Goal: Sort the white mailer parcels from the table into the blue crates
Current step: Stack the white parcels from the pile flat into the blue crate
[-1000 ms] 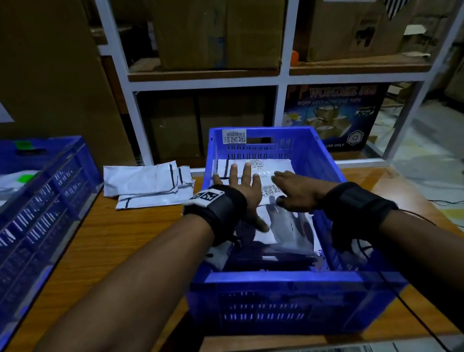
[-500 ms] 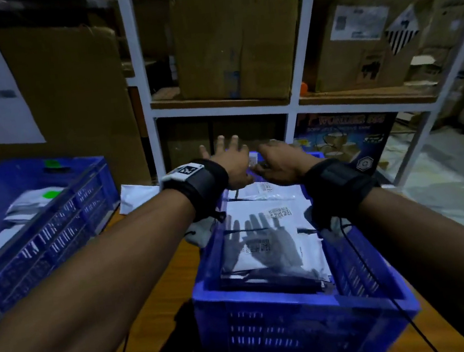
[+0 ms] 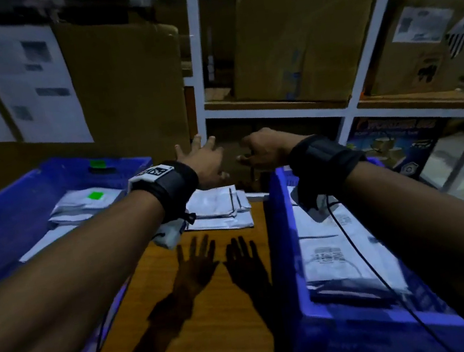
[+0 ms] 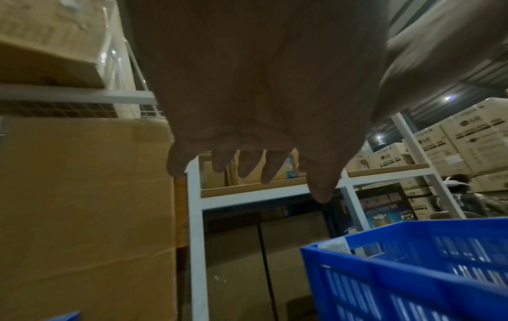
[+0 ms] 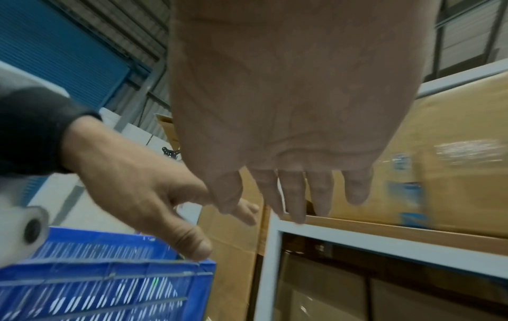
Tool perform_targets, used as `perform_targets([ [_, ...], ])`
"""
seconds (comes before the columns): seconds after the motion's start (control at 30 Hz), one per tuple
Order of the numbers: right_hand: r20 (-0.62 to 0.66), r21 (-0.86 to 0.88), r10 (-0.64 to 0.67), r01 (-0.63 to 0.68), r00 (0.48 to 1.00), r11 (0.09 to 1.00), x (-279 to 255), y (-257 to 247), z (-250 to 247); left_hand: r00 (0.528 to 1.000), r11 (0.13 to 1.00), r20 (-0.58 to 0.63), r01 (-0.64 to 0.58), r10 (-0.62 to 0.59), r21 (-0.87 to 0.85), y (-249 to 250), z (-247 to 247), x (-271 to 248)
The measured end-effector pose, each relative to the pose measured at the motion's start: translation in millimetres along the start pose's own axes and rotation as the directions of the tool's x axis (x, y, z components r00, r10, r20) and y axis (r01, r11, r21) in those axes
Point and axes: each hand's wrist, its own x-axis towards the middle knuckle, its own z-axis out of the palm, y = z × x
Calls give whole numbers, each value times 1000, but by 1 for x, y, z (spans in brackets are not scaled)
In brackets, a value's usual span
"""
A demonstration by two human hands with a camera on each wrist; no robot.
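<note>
The left forearm covers the near parcels in the blue crate (image 3: pixel 1 224) left of the hands, and its near end runs off the head view's edge. The crate (image 3: pixel 283 257) under the right wrist has its mailers (image 3: pixel 332 254) partly masked by the right arm and wristband. Printing on those labels is too small to read. Sheets (image 3: pixel 26 81) pinned up beyond the left hand (image 3: pixel 204 164) are blurred. Both wrist views crop the palms at the top.

Dim scene, motion blur, wide-angle edge warp, hard overhead shadows.
</note>
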Motion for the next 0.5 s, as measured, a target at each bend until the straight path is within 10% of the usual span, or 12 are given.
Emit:
perform_targets([
  [0.5, 180, 0, 145, -148, 973, 989, 104, -84, 103, 981, 997, 192, -16, 31, -77, -101, 87, 26],
])
